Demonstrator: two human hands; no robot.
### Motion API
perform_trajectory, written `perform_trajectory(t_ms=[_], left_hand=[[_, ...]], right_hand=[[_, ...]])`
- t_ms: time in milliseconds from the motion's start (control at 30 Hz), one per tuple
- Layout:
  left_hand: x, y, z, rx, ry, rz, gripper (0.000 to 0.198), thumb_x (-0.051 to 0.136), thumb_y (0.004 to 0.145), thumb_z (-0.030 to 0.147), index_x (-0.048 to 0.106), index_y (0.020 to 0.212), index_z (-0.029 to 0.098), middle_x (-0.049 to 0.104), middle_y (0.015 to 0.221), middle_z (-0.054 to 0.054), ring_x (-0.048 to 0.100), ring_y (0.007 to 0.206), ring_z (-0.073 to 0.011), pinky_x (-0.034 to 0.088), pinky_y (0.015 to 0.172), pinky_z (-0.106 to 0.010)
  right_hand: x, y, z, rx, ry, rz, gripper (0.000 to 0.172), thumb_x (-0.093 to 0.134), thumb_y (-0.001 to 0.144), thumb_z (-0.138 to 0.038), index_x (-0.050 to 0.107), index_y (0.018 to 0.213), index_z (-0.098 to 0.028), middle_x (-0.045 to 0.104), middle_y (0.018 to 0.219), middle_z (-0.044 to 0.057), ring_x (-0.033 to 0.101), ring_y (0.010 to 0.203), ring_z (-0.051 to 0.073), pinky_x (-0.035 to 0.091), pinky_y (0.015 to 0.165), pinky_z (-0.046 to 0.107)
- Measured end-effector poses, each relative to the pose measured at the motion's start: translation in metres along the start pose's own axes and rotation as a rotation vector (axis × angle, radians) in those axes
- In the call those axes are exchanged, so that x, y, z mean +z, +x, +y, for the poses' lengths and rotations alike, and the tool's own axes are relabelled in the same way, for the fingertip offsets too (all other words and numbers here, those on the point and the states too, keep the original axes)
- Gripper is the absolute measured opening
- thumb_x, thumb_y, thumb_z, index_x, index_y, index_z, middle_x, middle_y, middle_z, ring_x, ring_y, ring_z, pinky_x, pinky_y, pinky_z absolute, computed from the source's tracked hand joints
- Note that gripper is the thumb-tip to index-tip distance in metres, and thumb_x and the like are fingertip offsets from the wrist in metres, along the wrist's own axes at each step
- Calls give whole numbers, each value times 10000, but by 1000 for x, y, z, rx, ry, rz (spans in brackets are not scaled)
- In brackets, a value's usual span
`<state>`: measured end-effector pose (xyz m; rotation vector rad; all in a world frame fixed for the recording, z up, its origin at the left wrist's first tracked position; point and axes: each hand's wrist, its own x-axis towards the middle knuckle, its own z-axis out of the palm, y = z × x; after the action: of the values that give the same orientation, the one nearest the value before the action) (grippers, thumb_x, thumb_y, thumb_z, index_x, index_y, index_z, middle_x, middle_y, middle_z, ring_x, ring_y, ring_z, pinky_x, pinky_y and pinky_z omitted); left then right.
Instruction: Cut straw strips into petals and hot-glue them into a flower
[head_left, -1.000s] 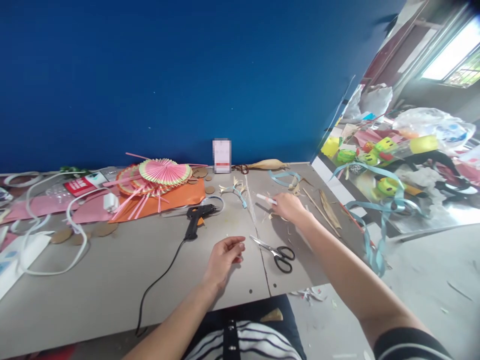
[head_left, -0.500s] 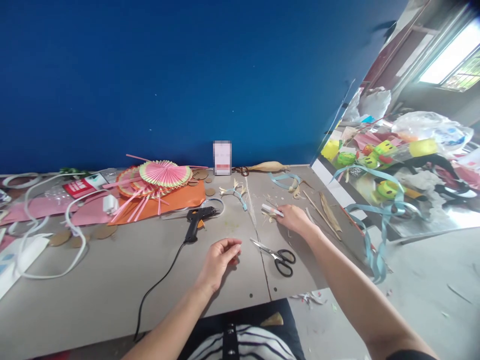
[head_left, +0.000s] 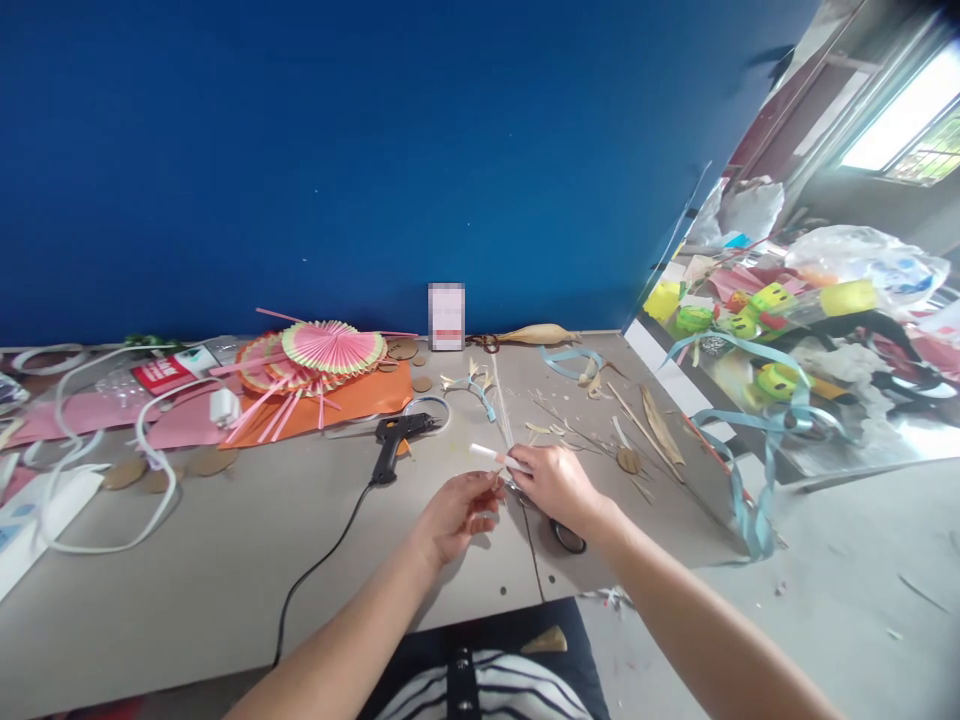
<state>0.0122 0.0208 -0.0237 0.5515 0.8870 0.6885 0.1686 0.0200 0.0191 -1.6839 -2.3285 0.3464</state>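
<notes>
Right hand (head_left: 553,482) grips a white stick (head_left: 486,454) over the table (head_left: 360,590), near the left hand (head_left: 454,517), whose pinch cannot be confirmed. Judged step: lining up stick and left hand; next move calls for steady aim, clear of the scissors (head_left: 556,534)

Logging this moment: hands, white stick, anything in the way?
Right hand holds white stick. Left hand close by, grip unclear. Scissors partly hidden by right hand.
</notes>
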Motion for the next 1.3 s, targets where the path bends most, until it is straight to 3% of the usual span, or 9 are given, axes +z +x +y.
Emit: perform_trajectory(t_ms=[100, 233, 400, 500, 567, 667, 800, 1033, 1300], left_hand=[[-3, -1, 2, 43, -25, 43, 205, 700, 596, 301, 622, 692, 137, 565, 705, -17, 502, 539, -62, 421, 405, -144], [-4, -10, 8, 183, -2, 176, 237, 718, 563, 301, 635, 701, 127, 561, 778, -34, 503, 578, -67, 420, 390, -139], [-7, -19, 15, 314, 16, 229, 247, 707, 575, 317, 635, 729, 138, 558, 785, -31, 505, 588, -73, 415, 393, -139], [-10, -21, 17, 336, 56, 264, 263, 697, 578, 339, 625, 729, 137, 588, 792, -46, 547, 616, -102, 426, 417, -161], [-10, -22, 17, 356, 106, 295, 272, 691, 578, 348, 623, 731, 134, 606, 788, -55, 566, 636, -119, 428, 439, -172], [-9, -23, 17, 415, 222, 308, 269, 671, 602, 364, 629, 732, 133, 614, 726, -47, 564, 633, -127, 427, 476, -184], [-7, -25, 15, 495, 374, 301, 263, 650, 628, 381, 644, 719, 134, 602, 628, -31, 543, 610, -131, 421, 506, -197], [-9, -32, 18, 462, 369, 234, 204, 646, 634, 327, 631, 705, 136, 599, 620, -23, 518, 568, -113, 415, 492, -200], [-6, -34, 21, 315, 263, 173, 216, 694, 551, 242, 622, 721, 130, 578, 585, 4, 498, 539, -90, 413, 492, -199]], right_hand=[[-6, 10, 20, 85, 37, 17, 254, 464, 780, -276, 586, 1002, -249, 613, 641, -18, 516, 546, 116, 318, 526, 193], [-21, 28, 72, 433, -219, 95, 285, 410, 806, -331, 592, 995, -221, 645, 750, 42, 571, 646, 173, 361, 557, 235], [-22, 29, 106, 484, -281, 135, 251, 453, 776, -244, 622, 937, -150, 631, 836, 129, 576, 806, 241, 395, 703, 322], [-12, 21, 87, 392, -234, 219, 271, 454, 773, -237, 611, 983, -166, 584, 1013, 126, 524, 944, 236, 379, 809, 334], [-3, 15, 59, 263, 35, 291, 235, 452, 768, -251, 634, 893, -170, 611, 931, 93, 550, 851, 199, 409, 783, 307], [10, 11, 11, 186, 580, 106, 215, 494, 746, -309, 634, 819, -162, 637, 737, 46, 570, 672, 162, 447, 628, 267], [24, 13, -32, 159, 946, 15, 236, 573, 693, -330, 612, 836, -146, 615, 662, 17, 552, 596, 137, 418, 536, 238], [29, 24, -41, 289, 1233, 15, 174, 564, 683, -314, 541, 610, -157, 508, 472, -36, 404, 422, 74, 315, 415, 193], [28, 26, -35, 308, 1226, 6, 175, 558, 683, -316, 541, 601, -163, 421, 416, -70, 362, 375, 62, 274, 374, 181]])
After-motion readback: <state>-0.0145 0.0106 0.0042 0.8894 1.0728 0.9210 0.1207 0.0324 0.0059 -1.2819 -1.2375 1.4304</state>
